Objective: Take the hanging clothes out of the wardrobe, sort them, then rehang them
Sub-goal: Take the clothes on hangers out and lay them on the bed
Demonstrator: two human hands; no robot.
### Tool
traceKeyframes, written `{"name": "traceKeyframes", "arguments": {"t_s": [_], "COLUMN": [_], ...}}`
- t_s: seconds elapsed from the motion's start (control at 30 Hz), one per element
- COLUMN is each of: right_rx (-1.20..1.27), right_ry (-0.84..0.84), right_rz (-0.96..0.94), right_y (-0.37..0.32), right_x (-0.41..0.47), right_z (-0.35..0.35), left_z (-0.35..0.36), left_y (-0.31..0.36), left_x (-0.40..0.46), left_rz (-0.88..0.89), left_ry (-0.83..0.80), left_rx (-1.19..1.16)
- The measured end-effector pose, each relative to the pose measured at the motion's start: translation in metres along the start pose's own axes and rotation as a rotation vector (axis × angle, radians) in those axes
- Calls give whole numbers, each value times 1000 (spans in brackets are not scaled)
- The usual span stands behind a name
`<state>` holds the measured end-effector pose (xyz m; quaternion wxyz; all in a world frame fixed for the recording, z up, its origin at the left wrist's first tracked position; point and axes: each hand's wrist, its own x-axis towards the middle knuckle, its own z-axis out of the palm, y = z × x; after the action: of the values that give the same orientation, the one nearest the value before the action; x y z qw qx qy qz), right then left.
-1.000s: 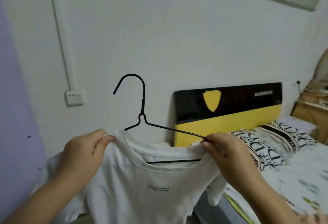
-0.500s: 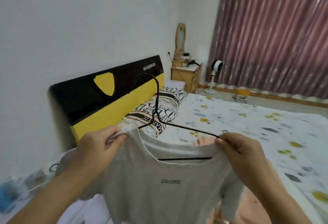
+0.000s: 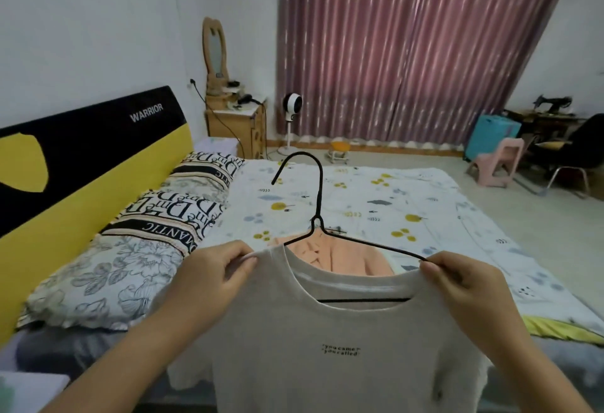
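I am holding a white T-shirt [image 3: 330, 340] up in front of me on a black wire hanger [image 3: 318, 213], over the near edge of the bed [image 3: 441, 216]. My left hand [image 3: 214, 277] is pinching the shirt's left shoulder between thumb and curled fingers, with the cloth bunching at the fingertips. My right hand [image 3: 464, 282] is gripping the right shoulder, its thumb and fingers closing on both the fabric and the end of the hanger's arm. The hanger's hook is standing upright above the collar, curving to the left, and its bottom bar is showing through the neck opening. Small black lettering is sitting on the shirt's chest. Behind the collar, a peach garment [image 3: 340, 255] is lying on the patterned bedsheet. Pillows [image 3: 137, 242] are lying along the bed's left side against a black-and-yellow headboard [image 3: 81, 151]. Farther back, a wooden nightstand [image 3: 235, 128] is standing in the corner beside a small white fan [image 3: 292, 108], with a pink-red curtain [image 3: 408, 49] hanging behind them and a pink chair [image 3: 496, 164] standing at the right.
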<state>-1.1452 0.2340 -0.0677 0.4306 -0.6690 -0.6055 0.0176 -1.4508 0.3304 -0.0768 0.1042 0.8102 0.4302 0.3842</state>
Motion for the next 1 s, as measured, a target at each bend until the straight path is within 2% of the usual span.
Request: {"name": "traceKeyframes", "arguments": {"t_s": [0.37,0.6,0.87,1.0], "right_rx": [49,58,41,-6], "right_ry": [-75,-192,-352,-300], "right_rz": [143,186,268,339], "right_y": [107,160,210,227], "right_x": [104,174,251,293], "right_z": [13,57,128,168], "left_z": [116,177,235,266], "left_y": [-19,-54,-129,-173], "left_x": [107,155,234,278], "left_rz": [-70,-214,-250,-251], "left_ry": [-57,-62,-39,-112], "left_rx": [-34,-88,-110,-165]}}
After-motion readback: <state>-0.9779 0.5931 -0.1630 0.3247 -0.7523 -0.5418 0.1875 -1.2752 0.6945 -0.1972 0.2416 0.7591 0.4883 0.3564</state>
